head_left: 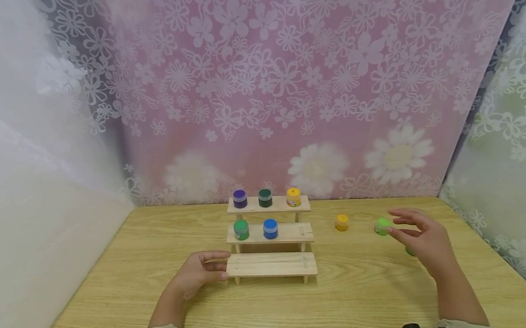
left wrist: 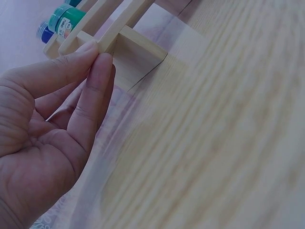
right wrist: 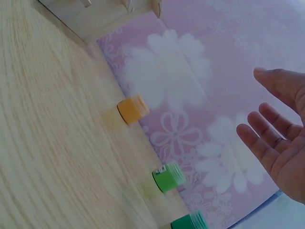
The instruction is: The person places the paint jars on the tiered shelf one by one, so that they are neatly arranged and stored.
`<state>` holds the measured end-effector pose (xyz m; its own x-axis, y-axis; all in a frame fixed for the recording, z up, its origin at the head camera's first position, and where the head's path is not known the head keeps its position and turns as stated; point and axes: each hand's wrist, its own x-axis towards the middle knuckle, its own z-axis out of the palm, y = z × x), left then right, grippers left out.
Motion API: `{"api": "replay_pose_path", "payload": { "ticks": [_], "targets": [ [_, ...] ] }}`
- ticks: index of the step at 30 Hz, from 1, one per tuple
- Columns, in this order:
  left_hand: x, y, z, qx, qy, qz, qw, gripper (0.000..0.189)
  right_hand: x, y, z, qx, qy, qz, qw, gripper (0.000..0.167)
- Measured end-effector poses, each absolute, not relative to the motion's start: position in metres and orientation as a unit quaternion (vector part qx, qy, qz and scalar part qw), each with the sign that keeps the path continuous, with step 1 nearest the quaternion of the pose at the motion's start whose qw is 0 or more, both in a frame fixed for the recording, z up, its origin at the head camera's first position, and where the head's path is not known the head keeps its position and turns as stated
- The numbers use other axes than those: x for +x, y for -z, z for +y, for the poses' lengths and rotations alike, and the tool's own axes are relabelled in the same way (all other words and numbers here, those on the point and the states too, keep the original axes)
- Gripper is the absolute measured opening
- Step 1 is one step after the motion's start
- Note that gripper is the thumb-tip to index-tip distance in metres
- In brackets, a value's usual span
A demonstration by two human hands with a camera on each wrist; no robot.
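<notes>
My left hand (head_left: pixel 197 274) pinches the left end of the bottom step of a three-tier wooden display stand (head_left: pixel 271 266) between thumb and fingers; the left wrist view shows the grip at the step's corner. Over on the right, my right hand (head_left: pixel 429 243) hovers with fingers spread beside a light green paint jar (head_left: pixel 381 226). In the right wrist view that hand holds nothing, apart from the jars. An orange-yellow paint jar (head_left: pixel 342 223) stands between the stand and the light green one. A green paint jar (right wrist: pixel 188 222) is mostly hidden behind my right hand in the head view.
On the top tier stand a purple jar (head_left: pixel 240 198), a dark green jar (head_left: pixel 265 198) and a yellow jar (head_left: pixel 293 197). The middle tier carries a green jar (head_left: pixel 241 230) and a blue jar (head_left: pixel 270 229). Behind the wooden table (head_left: pixel 348 301) hangs a pink flowered curtain (head_left: pixel 256 82).
</notes>
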<state>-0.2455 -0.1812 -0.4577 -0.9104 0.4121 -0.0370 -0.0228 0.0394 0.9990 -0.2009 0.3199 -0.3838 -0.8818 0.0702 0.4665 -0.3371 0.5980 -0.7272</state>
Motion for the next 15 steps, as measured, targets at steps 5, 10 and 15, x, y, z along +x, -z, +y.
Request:
{"api": "replay_pose_path", "payload": {
  "ticks": [5,10,15],
  "targets": [
    [-0.246,0.458,-0.181,0.140,-0.681,0.701,0.158,0.055,-0.201,0.387,0.330,0.061,-0.442,-0.861,0.244,0.042],
    [-0.245,0.457,-0.181,0.143,-0.682,0.700,0.158,0.055,-0.198,0.389,0.341,0.037,-0.435,-0.866,0.245,0.042],
    [-0.245,0.456,-0.180,0.141,-0.680,0.702,0.157,0.055,-0.196,0.394,0.355,0.023,-0.437,-0.867,0.240,0.042]
  ]
}}
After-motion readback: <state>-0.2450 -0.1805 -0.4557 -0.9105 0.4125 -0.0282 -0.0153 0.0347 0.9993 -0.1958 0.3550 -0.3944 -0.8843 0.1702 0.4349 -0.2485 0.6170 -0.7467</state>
